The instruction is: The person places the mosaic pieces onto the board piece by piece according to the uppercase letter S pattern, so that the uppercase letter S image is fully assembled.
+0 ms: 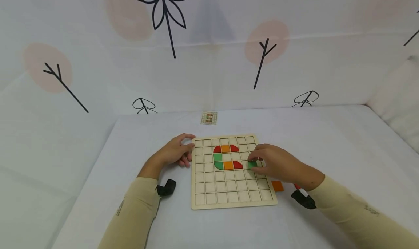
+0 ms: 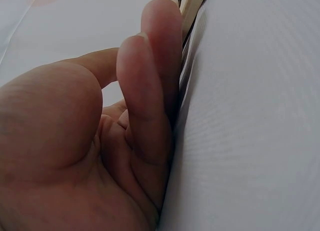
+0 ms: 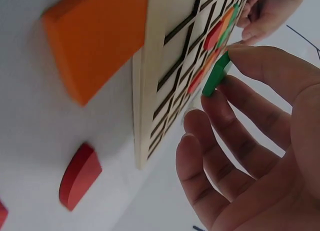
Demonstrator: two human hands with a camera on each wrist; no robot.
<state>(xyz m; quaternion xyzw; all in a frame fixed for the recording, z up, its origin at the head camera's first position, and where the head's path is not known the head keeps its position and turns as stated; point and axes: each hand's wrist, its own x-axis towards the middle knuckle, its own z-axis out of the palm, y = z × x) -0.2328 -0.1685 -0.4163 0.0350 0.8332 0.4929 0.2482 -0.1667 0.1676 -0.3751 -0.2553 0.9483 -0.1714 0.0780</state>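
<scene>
While the left hand (image 1: 175,151), fingers loosely spread, rests at the left edge of the wooden grid board (image 1: 216,197), the right hand (image 1: 278,163) pinches a green tile (image 1: 251,165) over it, near its right edge; sleeve print (image 1: 120,208) is too small to read.

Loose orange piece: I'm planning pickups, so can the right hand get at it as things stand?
Probably not yet: the orange piece lies beside the board, close to the right hand, but that hand's fingers hold a green piece.
</scene>
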